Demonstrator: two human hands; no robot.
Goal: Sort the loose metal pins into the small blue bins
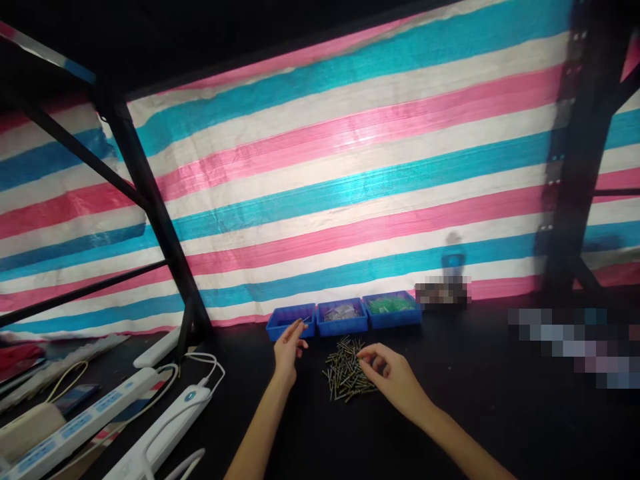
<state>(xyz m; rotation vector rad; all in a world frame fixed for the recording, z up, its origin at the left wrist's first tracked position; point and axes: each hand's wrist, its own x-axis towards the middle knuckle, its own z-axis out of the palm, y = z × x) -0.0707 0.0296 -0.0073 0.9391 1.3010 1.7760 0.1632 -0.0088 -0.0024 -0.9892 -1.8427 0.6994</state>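
A heap of thin, dark metal pieces point(345, 377), like screws or drill bits, lies loose on the black table. My left hand point(289, 347) is at the front of the left blue bin point(273, 330). Its fingers are pinched on what looks like one thin metal piece point(307, 320), pointing over the bin. At the right side of the heap, my right hand point(387, 373) has thumb and fingertips closed together; whatever is between them is too small to see. The middle blue bin point(345, 327) holds small clear bags, and the right blue bin point(395, 318) holds green pieces.
White power strips point(167, 423) with cables run along the table's left side. A black metal post point(155, 213) rises behind them. A striped plastic sheet point(350, 180) hangs behind the bins. Blurred-out items point(575, 347) lie at the right.
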